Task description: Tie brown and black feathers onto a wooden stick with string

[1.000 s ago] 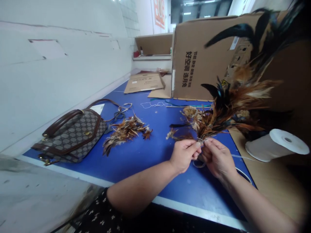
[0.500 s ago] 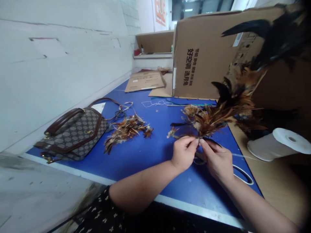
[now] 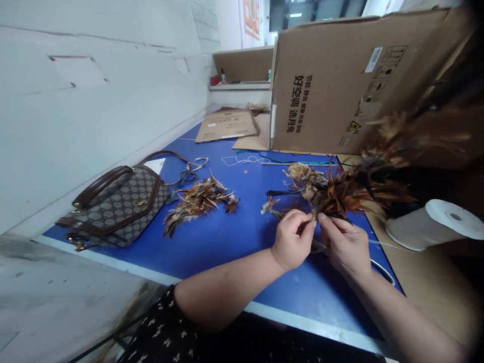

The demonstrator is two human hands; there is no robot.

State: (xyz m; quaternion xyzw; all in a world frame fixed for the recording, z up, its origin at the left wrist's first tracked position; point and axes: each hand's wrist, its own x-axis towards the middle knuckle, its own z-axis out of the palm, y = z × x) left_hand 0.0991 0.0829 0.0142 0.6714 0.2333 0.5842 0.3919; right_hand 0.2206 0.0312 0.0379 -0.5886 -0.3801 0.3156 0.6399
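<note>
A bunch of brown and black feathers (image 3: 340, 194) spreads away to the right from the fingertips of both hands. My left hand (image 3: 294, 239) is closed in a pinch at the base of the bunch. Close beside it, my right hand (image 3: 346, 244) pinches the same end with thumb and forefinger. What exactly lies between the fingertips is too small to make out. Under my right hand, scissors with pale handles (image 3: 381, 271) are partly hidden. A looser pile of feathers (image 3: 202, 199) lies to the left on the blue tabletop (image 3: 227, 242).
A white spool (image 3: 423, 224) with a thread trailing from it stands at the right. The patterned handbag (image 3: 121, 201) leans near the left wall. Behind the feathers rises a large cardboard box (image 3: 321, 91), with flattened cardboard (image 3: 227, 125) to its left.
The feather bunch has swung down and right, its far end blurred, uncovering more of the box. Both hands have shifted slightly right.
</note>
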